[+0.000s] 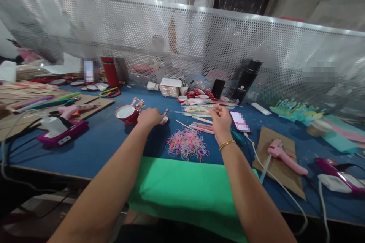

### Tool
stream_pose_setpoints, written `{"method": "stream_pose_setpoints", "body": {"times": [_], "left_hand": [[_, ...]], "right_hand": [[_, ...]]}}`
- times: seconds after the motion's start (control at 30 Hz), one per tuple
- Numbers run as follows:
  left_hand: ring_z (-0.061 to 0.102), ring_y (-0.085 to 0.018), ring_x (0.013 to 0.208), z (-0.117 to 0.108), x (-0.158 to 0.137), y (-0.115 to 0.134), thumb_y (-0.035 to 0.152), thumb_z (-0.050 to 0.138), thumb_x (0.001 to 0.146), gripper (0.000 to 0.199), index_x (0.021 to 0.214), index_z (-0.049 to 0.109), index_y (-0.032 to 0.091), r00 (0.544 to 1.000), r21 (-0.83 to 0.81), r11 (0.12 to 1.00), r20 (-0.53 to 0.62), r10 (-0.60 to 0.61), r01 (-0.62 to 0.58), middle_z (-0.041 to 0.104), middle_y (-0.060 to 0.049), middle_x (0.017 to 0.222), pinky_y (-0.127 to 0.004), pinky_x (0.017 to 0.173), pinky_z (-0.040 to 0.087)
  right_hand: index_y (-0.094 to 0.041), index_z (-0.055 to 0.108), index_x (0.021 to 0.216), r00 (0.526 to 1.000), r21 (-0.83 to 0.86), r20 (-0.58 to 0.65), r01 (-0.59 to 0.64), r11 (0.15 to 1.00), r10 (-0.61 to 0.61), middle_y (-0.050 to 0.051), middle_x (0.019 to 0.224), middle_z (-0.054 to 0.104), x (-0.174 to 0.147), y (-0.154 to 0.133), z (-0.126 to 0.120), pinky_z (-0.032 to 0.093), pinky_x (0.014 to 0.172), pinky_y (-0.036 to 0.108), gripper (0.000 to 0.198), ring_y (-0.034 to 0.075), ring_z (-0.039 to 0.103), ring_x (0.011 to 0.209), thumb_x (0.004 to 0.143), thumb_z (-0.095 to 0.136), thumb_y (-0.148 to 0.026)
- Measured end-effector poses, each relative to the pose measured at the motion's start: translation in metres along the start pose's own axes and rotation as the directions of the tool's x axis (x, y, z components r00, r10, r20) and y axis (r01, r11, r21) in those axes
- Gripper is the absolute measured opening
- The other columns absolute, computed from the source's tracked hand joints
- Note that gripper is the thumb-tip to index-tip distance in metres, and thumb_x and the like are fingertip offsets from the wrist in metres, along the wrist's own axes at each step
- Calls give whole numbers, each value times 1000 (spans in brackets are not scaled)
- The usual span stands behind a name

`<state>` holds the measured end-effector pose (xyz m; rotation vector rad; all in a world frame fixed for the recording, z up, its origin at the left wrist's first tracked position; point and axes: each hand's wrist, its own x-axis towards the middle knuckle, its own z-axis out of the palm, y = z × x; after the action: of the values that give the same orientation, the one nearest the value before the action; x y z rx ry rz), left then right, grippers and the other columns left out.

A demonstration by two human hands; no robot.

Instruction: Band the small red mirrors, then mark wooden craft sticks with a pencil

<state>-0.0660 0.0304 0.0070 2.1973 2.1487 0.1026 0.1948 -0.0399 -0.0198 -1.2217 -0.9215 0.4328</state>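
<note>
My left hand (149, 117) is closed at the edge of a small red-and-white piece (164, 120) with a short stick rising from it; the fingertips are partly hidden. Just left of that hand stands a red cup (126, 114) with a white top, and small pinkish pieces (138, 103) show behind it. My right hand (221, 119), with a gold bracelet at the wrist, is pinched over thin sticks (199, 110). What it pinches is too small to make out. Pink rods (202, 127) lie beside it. Between my forearms sits a pile of coloured rubber bands (187, 144).
Green cloth (185, 178) covers the table's front edge. On the right are a phone (240, 121), a pink glue gun (286, 156) on cardboard and a purple power strip (339, 176). A black bottle (247, 81) and a red bottle (110, 72) stand by the perforated metal screen (128, 38).
</note>
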Motion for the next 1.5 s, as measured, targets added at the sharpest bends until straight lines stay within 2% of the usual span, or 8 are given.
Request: {"method": "stream_pose_setpoints", "body": {"times": [0.17, 0.33, 0.5, 0.7, 0.9, 1.07, 1.2, 1.5], "left_hand": [[61, -40, 113, 2, -6, 6, 50, 53, 86, 50, 118, 72, 15, 984, 10, 998, -171, 58, -57, 67, -22, 122, -44, 93, 45], [62, -27, 102, 3, -7, 20, 35, 56, 88, 25, 99, 72, 19, 896, -172, 926, -361, 259, -337, 73, -12, 104, -33, 89, 41], [56, -18, 70, 4, -14, 35, 35, 43, 92, 27, 76, 60, 21, 880, -412, 801, -383, 281, -435, 61, -2, 68, -28, 64, 35], [44, -15, 57, 6, -25, 44, 43, 42, 91, 40, 58, 44, 21, 875, -479, 739, -348, 336, -474, 47, 2, 52, -27, 56, 27], [49, -15, 56, 12, -20, 46, 47, 41, 93, 49, 56, 56, 19, 857, -465, 724, -350, 377, -509, 58, -2, 56, -28, 58, 32], [65, -22, 87, 19, -8, 38, 27, 55, 84, 22, 92, 74, 18, 767, -283, 723, -372, 522, -630, 76, -8, 94, -31, 81, 45], [65, -25, 109, 27, -1, 31, 16, 59, 78, 39, 114, 72, 22, 758, -135, 752, -230, 610, -645, 73, -8, 117, -35, 101, 42], [66, -23, 99, 31, 7, 28, 21, 62, 78, 25, 96, 79, 28, 795, -68, 798, -169, 583, -599, 78, -3, 100, -32, 100, 43]], "right_hand": [[-17, 61, 97, 998, 53, -50, 26, 998, -23, 4, 87, 68, 6, 2, -6, 52, 78, 34, 34, 18, 64, 79, 72, 65, -39], [-18, 62, 84, 994, 8, -73, 83, 996, -83, 1, 76, 65, 8, 3, -10, 48, 71, 30, 28, 16, 59, 71, 76, 64, -45], [-20, 59, 72, 997, -29, -2, 73, 997, -73, -2, 61, 59, 3, 0, -7, 42, 60, 26, 32, 14, 52, 58, 86, 55, -48], [-21, 57, 70, 994, -12, 44, 102, 995, -102, -4, 54, 53, -8, -6, -4, 39, 55, 26, 45, 13, 49, 53, 92, 45, -58], [-20, 58, 70, 999, 15, 16, 47, 999, -47, -1, 56, 57, -9, -9, -3, 43, 59, 27, 54, 14, 54, 56, 90, 40, -68], [-19, 61, 75, 998, 44, -36, 60, 997, -58, 0, 59, 60, -4, -7, -6, 44, 60, 27, 51, 14, 55, 58, 90, 42, -64], [-19, 61, 76, 997, 60, -56, 60, 996, -56, -1, 60, 60, -2, -8, -8, 45, 61, 26, 43, 14, 56, 59, 89, 45, -57], [-18, 64, 75, 997, 46, -4, 76, 996, -76, 0, 67, 65, 0, -50, -32, 46, 65, 26, 25, 14, 58, 65, 81, 58, -42]]}}
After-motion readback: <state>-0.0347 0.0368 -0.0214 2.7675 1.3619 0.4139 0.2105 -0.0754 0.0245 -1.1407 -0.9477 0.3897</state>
